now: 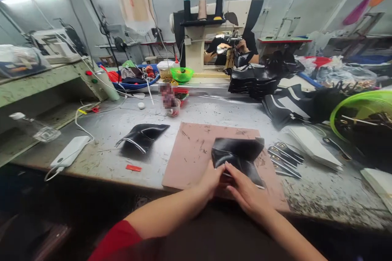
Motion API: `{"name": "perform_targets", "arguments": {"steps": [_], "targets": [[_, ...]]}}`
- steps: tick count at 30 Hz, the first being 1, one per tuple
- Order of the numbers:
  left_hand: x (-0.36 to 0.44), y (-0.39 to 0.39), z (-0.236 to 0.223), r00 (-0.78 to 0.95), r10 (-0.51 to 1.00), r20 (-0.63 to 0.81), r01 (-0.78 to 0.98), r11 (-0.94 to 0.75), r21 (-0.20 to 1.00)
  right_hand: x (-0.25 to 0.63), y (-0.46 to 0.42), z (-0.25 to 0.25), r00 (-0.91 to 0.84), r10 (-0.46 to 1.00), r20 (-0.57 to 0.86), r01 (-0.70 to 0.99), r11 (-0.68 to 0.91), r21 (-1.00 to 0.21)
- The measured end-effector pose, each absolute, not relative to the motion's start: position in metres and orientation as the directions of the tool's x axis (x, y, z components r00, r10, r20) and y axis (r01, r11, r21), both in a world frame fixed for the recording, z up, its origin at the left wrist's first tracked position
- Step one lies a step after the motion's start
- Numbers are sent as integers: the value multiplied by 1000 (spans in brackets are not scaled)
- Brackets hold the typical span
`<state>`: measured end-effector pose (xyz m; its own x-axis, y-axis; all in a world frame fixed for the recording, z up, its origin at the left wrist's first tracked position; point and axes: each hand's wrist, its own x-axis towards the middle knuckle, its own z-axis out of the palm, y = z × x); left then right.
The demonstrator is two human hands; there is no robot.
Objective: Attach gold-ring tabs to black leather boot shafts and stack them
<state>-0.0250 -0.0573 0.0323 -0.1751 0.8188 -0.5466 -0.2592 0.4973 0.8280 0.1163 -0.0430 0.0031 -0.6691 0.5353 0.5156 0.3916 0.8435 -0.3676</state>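
A folded black leather piece (237, 151) with a pale lower edge lies on the pinkish-brown board (191, 151). At its near edge, my left hand (213, 177) grips the leather, fingers bent. Close beside it, my right hand (243, 187) has its fingers closed at the same edge, thumb underneath. The undersides of both hands and part of that edge are hidden. Left of the board sits a second black leather piece (143, 135) with white edges. Several black straps with metal eyelets (283, 157) lie just right of the board.
White strips (315, 147) and a green basket (346, 110) stand on the right, near stacked black leather pieces (255, 79). A power bank (70, 153) with a cable and a red strip (133, 168) lie left. Behind the table, a person works at a sewing machine (194, 45).
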Motion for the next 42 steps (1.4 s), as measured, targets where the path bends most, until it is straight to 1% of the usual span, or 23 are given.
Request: {"name": "perform_targets", "arguments": {"steps": [3,5,6,7,9,12,14,21,28,31,34,38,42], "targets": [[-49,-59,31,-118,790,-602,-193,576,794,117,-37,-17,-790,520,323,409,841,-353],[-67,-56,31,-111,783,-612,-116,601,791,118,-37,-20,-819,517,250,428,840,-335],[-74,-55,30,-113,784,-610,-78,605,792,116,-36,-18,-812,532,240,446,831,-333],[-79,-54,30,-117,787,-605,-46,605,795,114,-36,-14,-797,554,240,464,817,-343],[-83,-54,30,-116,794,-597,2,601,799,105,-33,-5,-762,591,265,469,786,-404],[-84,-55,32,-90,803,-589,39,594,804,87,-27,6,-734,585,344,366,769,-524],[-85,-55,31,-68,810,-583,43,586,809,76,-23,6,-730,562,390,300,775,-556],[-92,-54,22,-13,836,-549,20,549,836,65,-16,-2,-724,554,410,272,776,-569],[-93,-52,24,-24,840,-543,-11,543,840,64,-18,-3,-689,518,507,264,831,-490],[-93,-52,25,-21,837,-546,-17,546,838,63,-20,-3,-689,525,500,282,829,-483],[-93,-52,26,-20,835,-550,-15,550,835,62,-19,-1,-717,530,453,297,820,-489],[-92,-53,27,-12,828,-560,-9,560,828,61,-16,0,-747,554,368,282,765,-579],[-91,-52,23,-7,829,-559,-15,558,829,64,-13,0,-748,564,351,208,701,-682]]}}
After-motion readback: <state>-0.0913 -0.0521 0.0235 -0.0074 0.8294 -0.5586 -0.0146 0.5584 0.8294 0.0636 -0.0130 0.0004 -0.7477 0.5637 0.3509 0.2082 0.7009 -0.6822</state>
